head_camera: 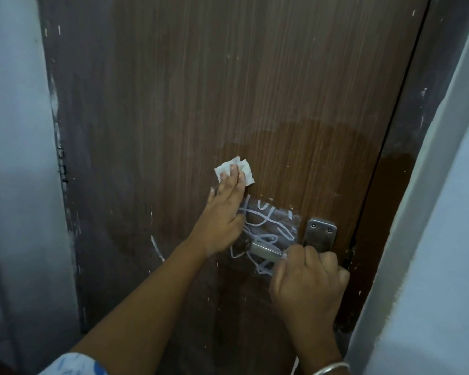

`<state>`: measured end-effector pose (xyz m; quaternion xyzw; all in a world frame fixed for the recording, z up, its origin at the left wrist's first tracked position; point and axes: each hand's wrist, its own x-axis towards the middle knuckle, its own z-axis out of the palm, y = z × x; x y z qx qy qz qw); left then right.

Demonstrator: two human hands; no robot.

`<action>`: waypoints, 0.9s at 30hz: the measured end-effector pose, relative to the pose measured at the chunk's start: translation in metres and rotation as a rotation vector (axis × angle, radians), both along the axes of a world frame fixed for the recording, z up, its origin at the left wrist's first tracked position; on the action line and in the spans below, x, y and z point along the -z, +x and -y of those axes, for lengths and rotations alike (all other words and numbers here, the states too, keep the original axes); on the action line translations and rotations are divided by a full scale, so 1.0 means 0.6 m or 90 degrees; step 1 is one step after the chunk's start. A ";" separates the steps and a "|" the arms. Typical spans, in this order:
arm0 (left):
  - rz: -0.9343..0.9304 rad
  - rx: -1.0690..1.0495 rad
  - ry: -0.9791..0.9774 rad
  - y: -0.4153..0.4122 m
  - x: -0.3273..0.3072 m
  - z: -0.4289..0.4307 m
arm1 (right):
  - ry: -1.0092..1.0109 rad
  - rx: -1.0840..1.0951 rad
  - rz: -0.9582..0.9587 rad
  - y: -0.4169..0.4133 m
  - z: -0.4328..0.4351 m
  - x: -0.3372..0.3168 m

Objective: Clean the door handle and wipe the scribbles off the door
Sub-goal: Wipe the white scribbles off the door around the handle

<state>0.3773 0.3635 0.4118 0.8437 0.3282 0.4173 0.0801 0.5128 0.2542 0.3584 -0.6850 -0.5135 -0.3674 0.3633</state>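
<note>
A brown wooden door [255, 90] fills the view. White scribbles [268, 231] cover a patch just left of the metal handle plate [321, 234]. My left hand [222, 212] lies flat on the door with straight fingers, pressing a folded white tissue [234, 171] against the wood just above the scribbles. My right hand [307, 277] grips the metal door handle [264, 250], whose lever end sticks out to the left of my fist. A darker wet area shows on the wood above the handle plate.
The dark door frame [406, 131] and a white wall [450, 212] stand at the right. A pale wall [14, 158] borders the left. White paint flecks mark the door edges.
</note>
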 end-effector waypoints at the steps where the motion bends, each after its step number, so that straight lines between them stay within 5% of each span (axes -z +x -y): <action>1: 0.023 0.012 -0.014 0.003 0.002 0.001 | 0.001 -0.001 -0.002 -0.001 0.000 0.000; 6: 0.106 0.035 -0.081 -0.008 0.032 0.007 | -0.008 0.000 -0.001 0.000 0.004 0.000; 18: 0.028 -0.028 -0.045 -0.016 0.029 -0.003 | 0.005 0.001 0.011 0.002 0.001 0.003; 27: -0.173 -0.050 0.065 0.000 0.060 0.003 | 0.024 0.008 0.009 0.001 -0.004 0.006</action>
